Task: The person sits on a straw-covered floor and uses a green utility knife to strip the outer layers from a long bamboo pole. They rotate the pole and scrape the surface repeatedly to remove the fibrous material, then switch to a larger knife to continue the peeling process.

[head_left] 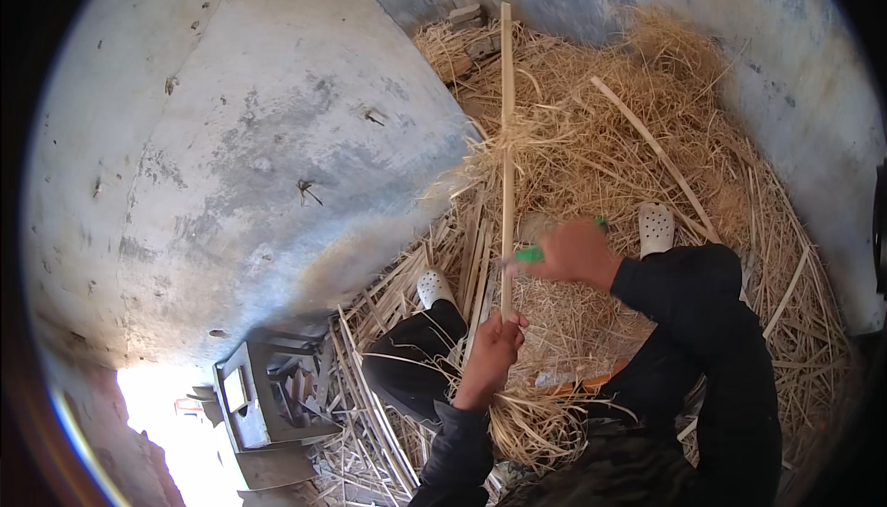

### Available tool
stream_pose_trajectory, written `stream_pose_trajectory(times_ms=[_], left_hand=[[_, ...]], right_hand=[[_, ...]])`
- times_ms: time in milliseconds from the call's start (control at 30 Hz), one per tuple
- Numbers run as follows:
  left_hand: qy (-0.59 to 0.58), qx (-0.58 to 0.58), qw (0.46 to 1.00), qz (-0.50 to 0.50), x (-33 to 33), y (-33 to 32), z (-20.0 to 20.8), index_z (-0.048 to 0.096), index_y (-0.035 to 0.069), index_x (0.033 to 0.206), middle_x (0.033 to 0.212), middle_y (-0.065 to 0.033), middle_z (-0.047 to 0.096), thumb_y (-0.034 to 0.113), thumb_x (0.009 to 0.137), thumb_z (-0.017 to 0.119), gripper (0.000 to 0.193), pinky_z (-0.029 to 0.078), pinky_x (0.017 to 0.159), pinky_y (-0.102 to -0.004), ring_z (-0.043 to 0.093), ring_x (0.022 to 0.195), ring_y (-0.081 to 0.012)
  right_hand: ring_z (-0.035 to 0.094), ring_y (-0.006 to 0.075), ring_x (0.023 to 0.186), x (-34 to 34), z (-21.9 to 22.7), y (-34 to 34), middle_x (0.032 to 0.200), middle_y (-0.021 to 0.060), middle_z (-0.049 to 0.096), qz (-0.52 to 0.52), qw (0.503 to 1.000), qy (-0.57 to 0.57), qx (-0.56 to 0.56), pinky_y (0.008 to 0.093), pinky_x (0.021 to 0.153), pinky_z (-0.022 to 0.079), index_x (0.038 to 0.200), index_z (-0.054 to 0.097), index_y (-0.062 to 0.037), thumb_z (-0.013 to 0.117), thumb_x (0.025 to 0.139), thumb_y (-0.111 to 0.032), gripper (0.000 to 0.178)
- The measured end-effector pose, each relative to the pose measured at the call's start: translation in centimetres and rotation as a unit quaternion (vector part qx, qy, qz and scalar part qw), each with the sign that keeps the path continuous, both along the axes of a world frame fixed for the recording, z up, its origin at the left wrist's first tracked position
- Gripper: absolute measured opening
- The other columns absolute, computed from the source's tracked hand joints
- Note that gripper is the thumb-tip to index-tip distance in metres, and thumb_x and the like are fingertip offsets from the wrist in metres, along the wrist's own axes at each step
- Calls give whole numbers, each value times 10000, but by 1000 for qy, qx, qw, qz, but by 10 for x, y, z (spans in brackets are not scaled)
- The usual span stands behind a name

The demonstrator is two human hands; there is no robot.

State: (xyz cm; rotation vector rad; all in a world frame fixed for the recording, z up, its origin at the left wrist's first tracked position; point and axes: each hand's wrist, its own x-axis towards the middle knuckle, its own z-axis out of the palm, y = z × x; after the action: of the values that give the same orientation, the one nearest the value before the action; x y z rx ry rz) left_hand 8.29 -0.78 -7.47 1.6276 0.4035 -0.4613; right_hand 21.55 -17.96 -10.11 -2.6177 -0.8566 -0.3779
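A long pale wooden strip point(507, 184), which looks like split bamboo, stands lengthwise before me. Its near end is gripped in my left hand point(492, 356), fingers closed round it. My right hand point(575, 252), smeared by motion, is wrapped round a green-handled tool point(529, 255). Green shows on both sides of that fist, and the tool's left end meets the strip a little above my left hand. The blur hides its exact kind. Thin curled shavings point(536, 138) cling about the strip farther up. More long shavings point(531, 428) bunch below my left hand.
A big heap of shavings point(637, 124) spreads ahead, with a loose strip point(656, 147) on it. Split strips point(374, 396) lie at left. My white clogs point(656, 228) flank the work. Plastered walls point(277, 138) rise around. A dark box-like frame point(277, 405) stands near the bright opening.
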Motion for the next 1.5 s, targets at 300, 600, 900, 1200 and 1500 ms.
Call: stream_pose_trajectory(times_ms=[300, 600, 900, 1200, 1500], left_hand=[[-140, 156, 977, -34, 0, 7, -11, 536, 27, 871, 554, 4, 438, 206, 991, 444, 234, 328, 456, -264, 410, 484, -84], [-179, 232, 955, -43, -11, 1, -12, 537, 20, 878, 556, -61, 485, 216, 977, 468, 231, 370, 475, -313, 489, 492, -164], [-108, 107, 986, -68, -34, -21, -2, 520, 33, 921, 597, 17, 418, 235, 998, 434, 233, 330, 482, -255, 392, 522, -70], [-76, 125, 989, -30, -16, 1, -8, 537, 24, 944, 620, 2, 454, 203, 986, 443, 206, 339, 496, -251, 421, 542, -72], [-207, 277, 937, -40, -9, -2, -10, 554, 12, 957, 644, -104, 499, 168, 957, 455, 185, 402, 542, -354, 497, 585, -225]], right_hand=[[481, 208, 332, 11, -3, 6, 387, 69, 450, -10, 999, -37, -3, 341, 336, 342, 458, 553, -75, 371, 759, -828, 832], [467, 180, 330, 49, 0, -12, 392, 53, 446, 7, 997, -72, -14, 333, 333, 322, 460, 535, -100, 371, 740, -850, 817], [262, 133, 310, 119, -4, -50, 382, -21, 257, -141, 989, -31, -17, 337, 319, 173, 448, 420, -113, 394, 815, -774, 757], [305, 159, 305, 50, 29, -25, 366, 17, 306, -61, 994, 68, -54, 352, 316, 216, 418, 441, -76, 345, 797, -809, 830], [396, 189, 309, 3, 4, -2, 382, 47, 384, 19, 999, -27, -21, 353, 331, 309, 473, 553, -106, 330, 788, -820, 812]])
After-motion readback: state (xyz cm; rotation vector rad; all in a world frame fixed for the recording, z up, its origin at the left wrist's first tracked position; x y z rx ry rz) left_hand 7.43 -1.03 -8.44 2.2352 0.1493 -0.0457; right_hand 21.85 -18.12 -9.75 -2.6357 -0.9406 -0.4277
